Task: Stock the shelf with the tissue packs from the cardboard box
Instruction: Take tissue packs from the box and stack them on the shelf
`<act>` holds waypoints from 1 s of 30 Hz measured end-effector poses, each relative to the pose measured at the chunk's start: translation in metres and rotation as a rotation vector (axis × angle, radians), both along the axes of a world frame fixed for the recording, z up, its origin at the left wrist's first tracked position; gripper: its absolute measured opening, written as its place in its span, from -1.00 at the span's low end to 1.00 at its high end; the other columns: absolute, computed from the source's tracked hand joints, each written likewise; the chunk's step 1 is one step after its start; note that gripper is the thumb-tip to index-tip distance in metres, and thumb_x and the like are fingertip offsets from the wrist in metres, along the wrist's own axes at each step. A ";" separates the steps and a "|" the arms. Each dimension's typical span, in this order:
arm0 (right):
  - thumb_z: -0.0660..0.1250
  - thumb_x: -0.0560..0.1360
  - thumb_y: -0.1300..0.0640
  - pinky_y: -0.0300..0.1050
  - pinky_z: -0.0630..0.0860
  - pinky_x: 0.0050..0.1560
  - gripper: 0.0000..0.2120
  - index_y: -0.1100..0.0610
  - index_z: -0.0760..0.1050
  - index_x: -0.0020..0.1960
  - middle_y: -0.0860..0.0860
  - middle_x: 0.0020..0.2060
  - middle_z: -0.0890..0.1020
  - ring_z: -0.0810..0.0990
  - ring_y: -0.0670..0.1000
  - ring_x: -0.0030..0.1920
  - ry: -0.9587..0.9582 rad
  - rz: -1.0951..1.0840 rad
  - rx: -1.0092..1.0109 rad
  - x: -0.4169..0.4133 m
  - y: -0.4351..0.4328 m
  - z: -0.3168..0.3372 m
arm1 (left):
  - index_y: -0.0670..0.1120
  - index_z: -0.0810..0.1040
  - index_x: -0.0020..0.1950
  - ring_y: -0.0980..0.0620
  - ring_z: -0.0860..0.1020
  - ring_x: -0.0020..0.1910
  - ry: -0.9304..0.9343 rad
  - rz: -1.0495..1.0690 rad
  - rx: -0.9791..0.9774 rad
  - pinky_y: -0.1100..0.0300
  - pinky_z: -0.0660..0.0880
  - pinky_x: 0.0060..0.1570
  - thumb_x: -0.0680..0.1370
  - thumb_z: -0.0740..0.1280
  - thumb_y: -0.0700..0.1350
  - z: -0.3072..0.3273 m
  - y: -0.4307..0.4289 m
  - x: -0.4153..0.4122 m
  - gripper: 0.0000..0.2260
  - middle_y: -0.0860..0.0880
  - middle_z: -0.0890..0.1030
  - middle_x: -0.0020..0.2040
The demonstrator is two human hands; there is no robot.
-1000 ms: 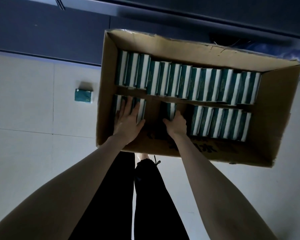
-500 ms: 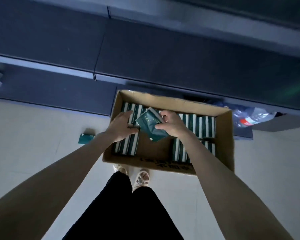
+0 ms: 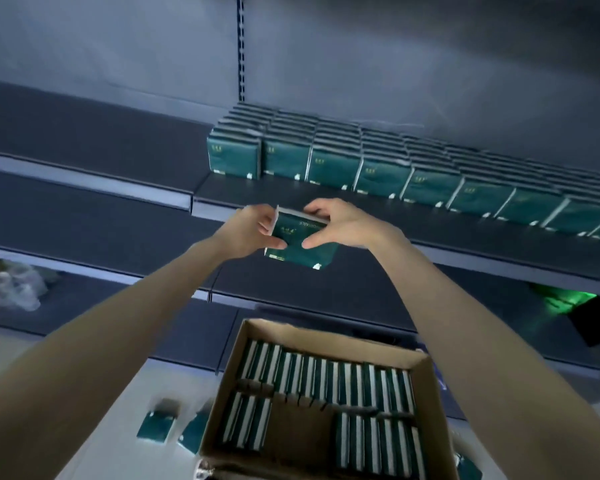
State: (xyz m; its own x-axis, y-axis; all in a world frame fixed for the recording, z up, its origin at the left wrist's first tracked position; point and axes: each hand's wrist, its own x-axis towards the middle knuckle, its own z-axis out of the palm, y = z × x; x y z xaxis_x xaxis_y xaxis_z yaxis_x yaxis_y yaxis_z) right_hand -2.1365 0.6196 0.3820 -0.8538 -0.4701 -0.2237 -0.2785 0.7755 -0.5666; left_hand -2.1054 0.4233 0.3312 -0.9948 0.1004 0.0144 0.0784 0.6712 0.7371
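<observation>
Both hands hold a small stack of dark green tissue packs in the air just in front of the shelf. My left hand grips its left side and my right hand grips its right side with thumb below and fingers on top. The shelf carries a long row of the same green packs, running from the middle to the right edge. The open cardboard box sits on the floor below, with several packs standing in rows inside.
Two loose green packs lie on the pale floor left of the box. A lower shelf holds crumpled clear plastic at far left. The left half of the stocked shelf is bare. A green glow shows under the shelf at right.
The packs taken from the box have been lifted up to shelf height by both hands. My view has tilted up from the box to the shelves.
</observation>
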 end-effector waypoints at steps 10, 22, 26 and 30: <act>0.50 0.40 0.10 0.05 0.34 0.28 -0.51 0.14 0.48 0.28 0.10 0.20 0.49 0.39 0.13 0.26 0.411 -0.121 0.157 -0.098 -0.063 0.035 | -0.07 0.15 0.53 -0.14 0.25 0.44 0.164 0.009 -0.450 -0.08 0.26 0.39 0.42 0.49 0.01 0.048 -0.074 -0.107 -0.21 -0.11 0.22 0.49; 0.48 0.39 0.04 0.16 0.00 0.45 -0.44 0.02 0.44 0.36 0.08 0.52 0.07 -0.04 0.18 0.50 0.415 -0.253 0.333 -0.183 -0.108 0.005 | -0.14 -0.20 0.55 -0.04 -0.18 0.54 0.164 -0.226 -0.911 -0.06 -0.18 0.48 0.39 0.46 0.15 0.038 -0.116 -0.227 0.04 -0.09 -0.19 0.57; 0.49 0.39 0.05 0.11 0.06 0.42 -0.48 0.07 0.45 0.31 0.07 0.49 0.13 0.03 0.14 0.48 0.453 -0.251 0.294 -0.194 -0.110 -0.003 | -0.14 -0.26 0.54 -0.03 -0.19 0.54 0.151 -0.261 -0.918 -0.03 -0.20 0.48 0.41 0.44 0.17 0.030 -0.118 -0.237 0.05 -0.09 -0.20 0.56; 0.54 0.34 0.08 0.02 0.13 0.40 -0.27 0.15 0.26 0.39 0.08 0.48 0.14 0.11 0.13 0.46 0.507 -0.260 0.251 -0.195 -0.110 -0.012 | -0.14 -0.27 0.54 -0.02 -0.19 0.54 0.164 -0.260 -0.930 -0.01 -0.20 0.49 0.44 0.41 0.17 0.025 -0.117 -0.240 0.02 -0.08 -0.21 0.56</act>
